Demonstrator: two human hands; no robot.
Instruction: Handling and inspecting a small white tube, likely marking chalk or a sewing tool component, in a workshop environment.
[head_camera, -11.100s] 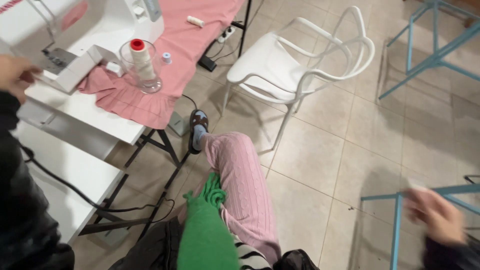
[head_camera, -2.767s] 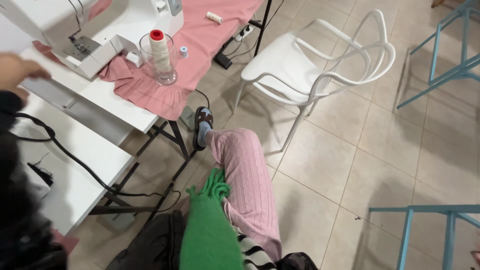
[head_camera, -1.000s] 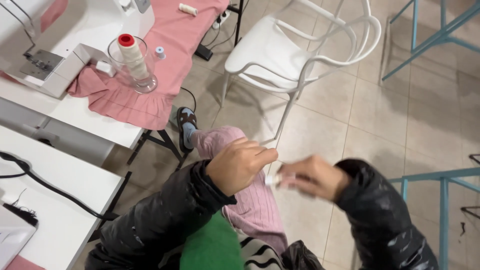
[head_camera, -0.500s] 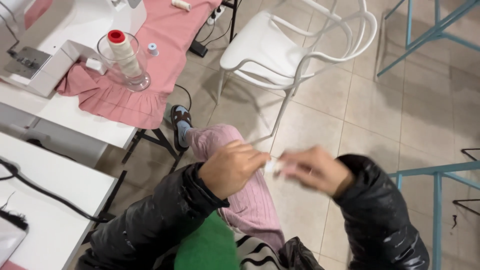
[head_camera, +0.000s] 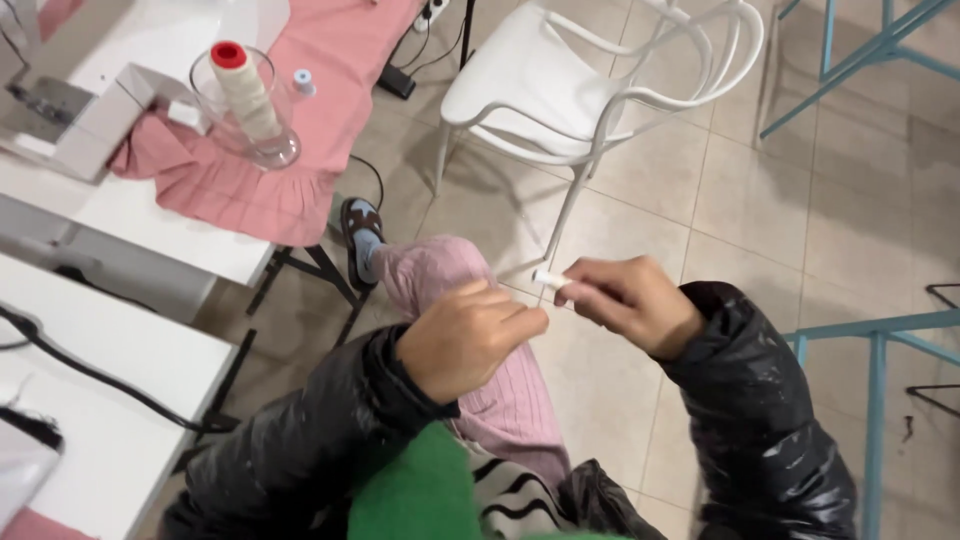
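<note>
Head view, centre of frame: I see my two hands. My right hand (head_camera: 630, 305) pinches one small white cylindrical spool (head_camera: 549, 279); my left hand (head_camera: 465, 338) is curled closed just beside it, holding nothing I can see. Upper left stands one cream thread cone (head_camera: 245, 95) in one clear glass jar (head_camera: 265, 140).

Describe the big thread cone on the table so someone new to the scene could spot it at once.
Start at the white table at upper left, where pink fabric is draped. On that fabric stands a clear glass jar, and the cream thread cone with a red top stands inside it. The small pale blue spool beside it is far shorter and stands outside the jar.
</note>
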